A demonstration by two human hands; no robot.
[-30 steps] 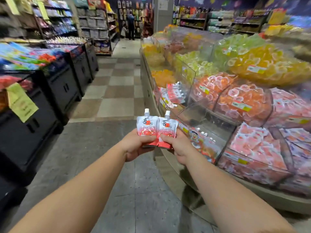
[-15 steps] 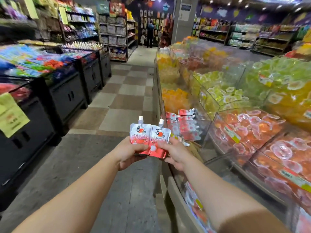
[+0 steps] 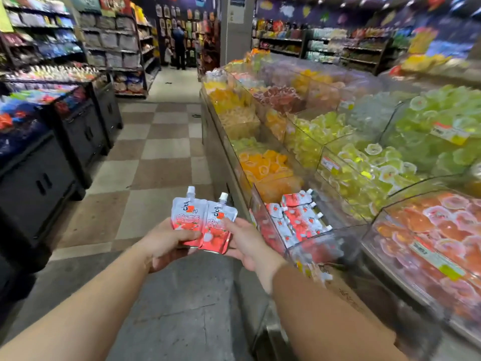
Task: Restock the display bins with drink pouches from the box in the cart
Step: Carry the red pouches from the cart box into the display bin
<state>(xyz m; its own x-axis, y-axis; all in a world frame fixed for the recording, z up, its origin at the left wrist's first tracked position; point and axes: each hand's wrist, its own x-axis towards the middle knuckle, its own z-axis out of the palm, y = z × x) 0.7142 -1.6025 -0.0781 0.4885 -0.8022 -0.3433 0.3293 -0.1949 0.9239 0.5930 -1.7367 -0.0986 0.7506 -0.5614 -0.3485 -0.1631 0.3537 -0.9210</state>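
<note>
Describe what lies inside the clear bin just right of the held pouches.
The clear bin holds red-and-white spouted drink pouches, stacked leaning. Its lower contents and floor are blurred behind the front wall.

The light in the shop is rather dim and warm, coming from small ceiling lamps (image 3: 364, 3) far beyond the fingers. Right of the fingertips, the clear bins (image 3: 325, 246) show soft glare and motion blur. The shelves (image 3: 39, 43) far left of the fingers bend at the edge, and the distance is not sharp
</note>
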